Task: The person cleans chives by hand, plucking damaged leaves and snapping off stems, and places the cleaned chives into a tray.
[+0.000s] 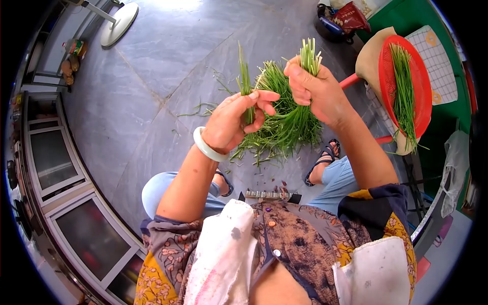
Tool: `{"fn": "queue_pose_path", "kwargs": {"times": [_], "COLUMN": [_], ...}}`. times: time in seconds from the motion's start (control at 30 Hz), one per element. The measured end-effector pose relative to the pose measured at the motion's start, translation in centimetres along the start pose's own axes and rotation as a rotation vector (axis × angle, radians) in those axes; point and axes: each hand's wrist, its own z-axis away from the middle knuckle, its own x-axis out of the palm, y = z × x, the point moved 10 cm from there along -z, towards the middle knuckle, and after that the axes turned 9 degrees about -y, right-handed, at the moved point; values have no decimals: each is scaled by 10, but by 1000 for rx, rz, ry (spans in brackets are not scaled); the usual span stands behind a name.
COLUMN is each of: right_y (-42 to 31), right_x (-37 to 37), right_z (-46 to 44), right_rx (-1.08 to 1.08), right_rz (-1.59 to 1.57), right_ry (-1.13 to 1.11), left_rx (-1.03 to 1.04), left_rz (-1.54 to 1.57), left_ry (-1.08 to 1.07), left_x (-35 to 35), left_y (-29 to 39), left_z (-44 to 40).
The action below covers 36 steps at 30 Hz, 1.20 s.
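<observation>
My left hand (229,119), with a pale bangle on the wrist, pinches a thin bunch of green stalks (244,76) that look like garlic chives. Its other fingers are partly spread. To the right, my right hand (323,94) is closed around a thicker bundle of garlic chives (309,57), their pale cut ends pointing up and the leaves hanging below the fist. Beneath both hands a loose pile of garlic chives (284,127) lies on the floor, with stray pieces scattered around it.
At the right, a shallow red basket (426,91) holds more chives (404,86). Behind it are a green surface (389,18) and a checked cloth (434,61). Glass-fronted cabinets (56,157) line the left. A round white stand base (120,24) stands far left. My sandalled feet flank the pile.
</observation>
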Motion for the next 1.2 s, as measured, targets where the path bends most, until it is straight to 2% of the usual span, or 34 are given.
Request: {"fn": "queue_pose_path", "kwargs": {"times": [0.13, 0.37, 0.57, 0.67, 0.77, 1.03, 1.2], "right_y": [-3, -2, 1, 11, 13, -8, -39], "right_x": [4, 3, -3, 2, 2, -23, -52], "right_z": [1, 1, 2, 1, 0, -1, 1], "right_rx": [-25, -5, 62, 135, 115, -69, -248], "right_rz": [52, 120, 123, 62, 120, 55, 9], "right_ry": [44, 67, 175, 103, 101, 219, 303], "left_rx": [-39, -153, -206, -238, -255, -214, -256], "left_rz": [7, 4, -60, -84, -99, 45, -46], "left_ry": [-96, -158, -207, -212, -205, -107, -79], "left_x": [12, 23, 29, 32, 31, 13, 6], "left_y": [-5, -22, -28, -31, -34, -35, -38], "left_z": [1, 2, 1, 2, 2, 1, 3]}}
